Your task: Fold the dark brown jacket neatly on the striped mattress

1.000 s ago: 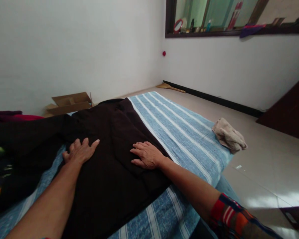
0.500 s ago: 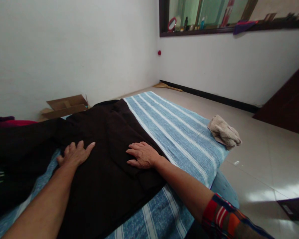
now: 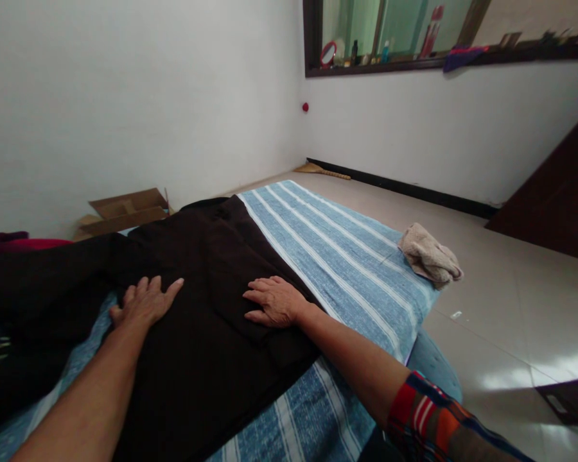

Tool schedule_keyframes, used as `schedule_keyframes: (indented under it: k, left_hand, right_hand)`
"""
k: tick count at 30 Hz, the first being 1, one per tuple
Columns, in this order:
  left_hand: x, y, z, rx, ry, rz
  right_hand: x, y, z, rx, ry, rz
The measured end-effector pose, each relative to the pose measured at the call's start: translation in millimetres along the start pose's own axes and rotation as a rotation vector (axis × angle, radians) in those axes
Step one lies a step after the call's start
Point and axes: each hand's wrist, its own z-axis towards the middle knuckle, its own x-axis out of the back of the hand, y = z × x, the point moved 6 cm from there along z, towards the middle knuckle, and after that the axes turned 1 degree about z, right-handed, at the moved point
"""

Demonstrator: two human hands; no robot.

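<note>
A dark brown garment (image 3: pixel 197 372) lies spread over a blue-and-white striped cloth (image 3: pixel 337 256) on a raised surface. My left hand (image 3: pixel 144 301) rests palm down near the garment's left side, fingers spread. On its right part my right hand (image 3: pixel 277 301) lies flat, fingers stretched out to the left. Neither hand grips the fabric. One part of the garment, perhaps a sleeve, lies folded inward beside my right fingers. Another dark piece of clothing (image 3: pixel 52 276) spreads out to the left, and where it meets the brown garment is hard to make out.
A crumpled beige towel (image 3: pixel 428 255) sits at the striped cloth's right corner. Behind the garment stands an open cardboard box (image 3: pixel 125 210) by the wall. A broom (image 3: pixel 320 170) lies on the floor along the far wall. Bottles and a red-rimmed mirror (image 3: pixel 328 54) line the window ledge.
The camera view has shifted very slightly. Both hands stay in nearly the same places on the brown garment, and the garment looks unchanged.
</note>
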Motion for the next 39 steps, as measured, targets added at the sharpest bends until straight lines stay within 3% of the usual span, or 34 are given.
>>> schedule_keyframes:
  k: [6, 13, 22, 29, 32, 35, 39]
  left_hand:
    - [1, 0, -5, 0.018, -0.048, -0.015]
    - [6, -5, -12, 0.013, 0.023, -0.048]
    - [1, -10, -16, 0.072, 0.0, -0.051]
    - [1, -10, -14, 0.121, 0.053, -0.029]
    - [6, -1, -13, 0.121, 0.115, -0.011]
    - [11, 20, -10, 0.023, 0.19, -0.001]
    - [3, 40, 2, -0.115, 0.146, -0.02]
  right_hand:
    - [0, -2, -2, -0.002, 0.009, 0.013]
    - [1, -9, -6, -0.004, 0.013, 0.054]
    - [-9, -9, -11, -0.047, -0.034, 0.074]
    - [-11, -11, -12, -0.066, -0.077, 0.08]
    - [-12, -11, -12, -0.072, -0.091, 0.082]
    - [-13, -11, -13, -0.074, -0.094, 0.083]
    - [-16, -11, -13, -0.077, -0.113, 0.079]
